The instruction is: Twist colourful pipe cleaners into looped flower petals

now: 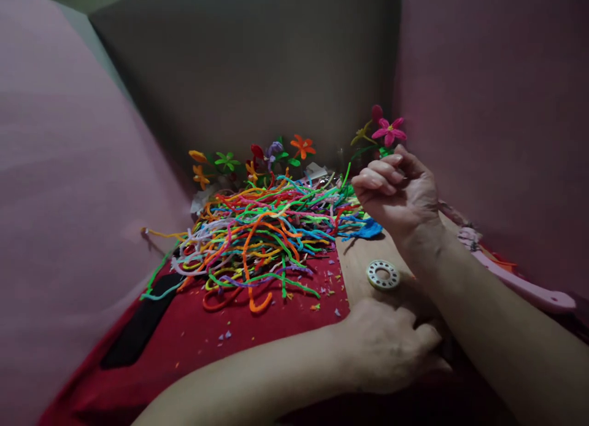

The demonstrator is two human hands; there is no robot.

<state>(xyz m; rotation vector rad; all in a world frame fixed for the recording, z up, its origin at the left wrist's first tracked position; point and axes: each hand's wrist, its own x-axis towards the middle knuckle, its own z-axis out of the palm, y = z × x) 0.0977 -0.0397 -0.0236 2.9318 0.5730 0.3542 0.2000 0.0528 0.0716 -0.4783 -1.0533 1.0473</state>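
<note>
My right hand (400, 196) is raised over the wooden board, palm turned up and fingers curled in. Whether anything thin is between those fingers cannot be made out. Just above its fingertips shows a pink pipe-cleaner flower (389, 132); I cannot tell whether they touch. Low at the board's near end, my left hand (389, 346) is closed, back of the hand up and fingers bent toward the right. What it grips, if anything, is hidden in shadow. A pale round spool with a ring of holes (383, 275) lies on the wooden board (356, 263) between both hands.
A big tangle of colourful pipe cleaners (267, 229) covers the red cloth (193, 334). Behind it stand several pipe-cleaner flowers, one an orange flower (302, 146). A black strip (140, 321) lies left; a pink-handled tool (524, 285) lies right. Pink and grey panels enclose the table.
</note>
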